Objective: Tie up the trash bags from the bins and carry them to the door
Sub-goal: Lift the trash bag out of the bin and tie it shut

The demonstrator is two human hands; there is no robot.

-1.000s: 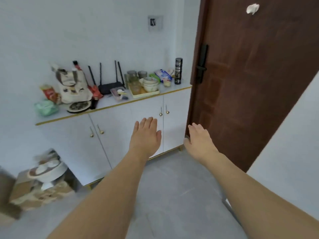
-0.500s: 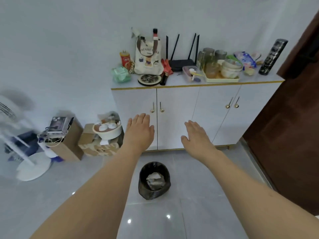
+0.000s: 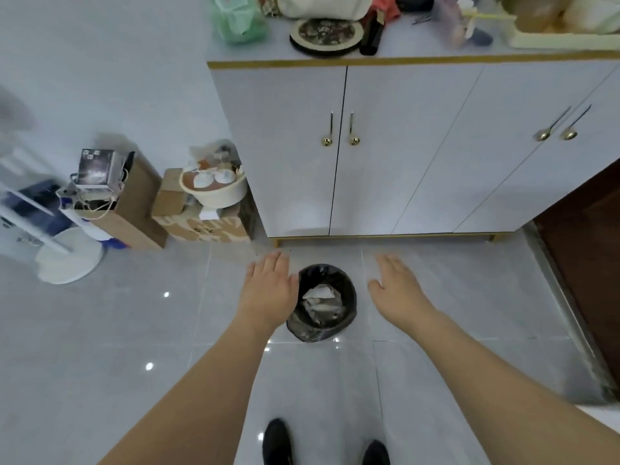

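View has swung off the door, now pitched down vs 0.5 s ago: the bin [image 3: 321,302] w/ black trash bag [image 3: 349,308] sits center frame on the floor tiles [image 3: 134,330], right in front of us, below the cabinet [image 3: 402,146]. Left hand [image 3: 270,288] and right hand [image 3: 396,285] flank it, fingers straight, holding nothing. Bag is untied and in the bin; 0 bags done. Door [image 3: 590,263] at right edge. We judge next: grab the bag rim.

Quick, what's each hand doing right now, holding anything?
Left hand: open, fingers straight, holding nothing.
Right hand: open, fingers straight, holding nothing.
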